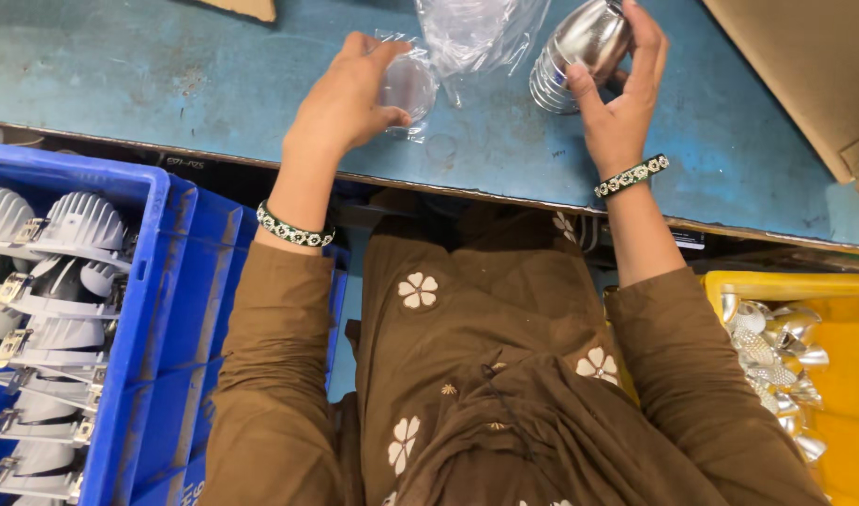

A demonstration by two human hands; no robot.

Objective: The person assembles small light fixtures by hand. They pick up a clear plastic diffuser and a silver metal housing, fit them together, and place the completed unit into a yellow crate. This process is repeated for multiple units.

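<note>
My left hand (347,94) grips a small clear disc in a thin plastic wrapper (408,86), held just above the blue table (167,75). My right hand (626,89) holds a shiny silver cup-shaped reflector (587,42) with a ribbed rim, tilted over the table top. Between the two hands lies a crumpled clear plastic bag (476,33). Both wrists wear patterned bangles, and brown sleeves cover my forearms.
A blue crate (157,281) at the lower left holds several white finned lamp housings (64,244). A yellow crate (842,309) at the lower right holds several silver reflectors (771,351). Brown cardboard (804,66) lies at the table's upper right.
</note>
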